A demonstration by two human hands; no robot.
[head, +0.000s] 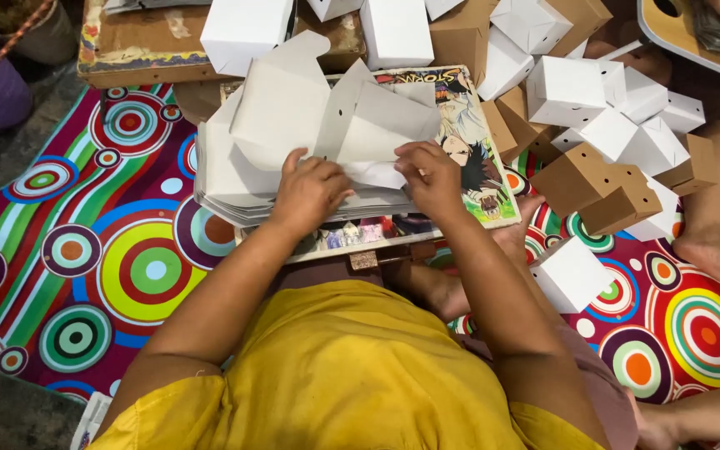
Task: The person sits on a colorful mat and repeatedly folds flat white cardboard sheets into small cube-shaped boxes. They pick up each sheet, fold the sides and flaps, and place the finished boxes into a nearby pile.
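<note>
Seen from overhead, at the centre: a white die-cut card blank (pixel 327 117), partly folded, flaps standing up and splaying toward 11 and 1 o'clock, creases sharp, surface plain and matte. Lying on top of a thick stack of flat blanks (pixel 227 187), grey-edged, itself resting on a low board (pixel 481 158) covered with a colourful comic picture. Left hand (pixel 308 193) at 7 o'clock of the blank, fingers curled and pressing down on the lower edge of the sheet, thumb up against a flap; closed enough to pinch, though the grip underneath hidden. Right hand (pixel 431 177) at 5 o'clock of the blank, fingertips bent onto a small folded tab, thumb tucked out of sight, so exact hold not clear beyond contact with the card. Hands near each other, not touching. Toward 12 o'clock, finished white boxes (pixel 397 29) crowding the board's far edge, just beside the raised flaps. Toward 2 and 3 o'clock, a heap of white and brown boxes (pixel 602 179), close to the board's right edge; one white box (pixel 571 273) alone at 4 o'clock. Another person's foot (pixel 714 250) at 3 o'clock beyond the heap. Toward 9 o'clock, bare mat (pixel 85 250) with bright circles, the widest free stretch. Yellow shirt (pixel 352 375) filling 6 o'clock.
</note>
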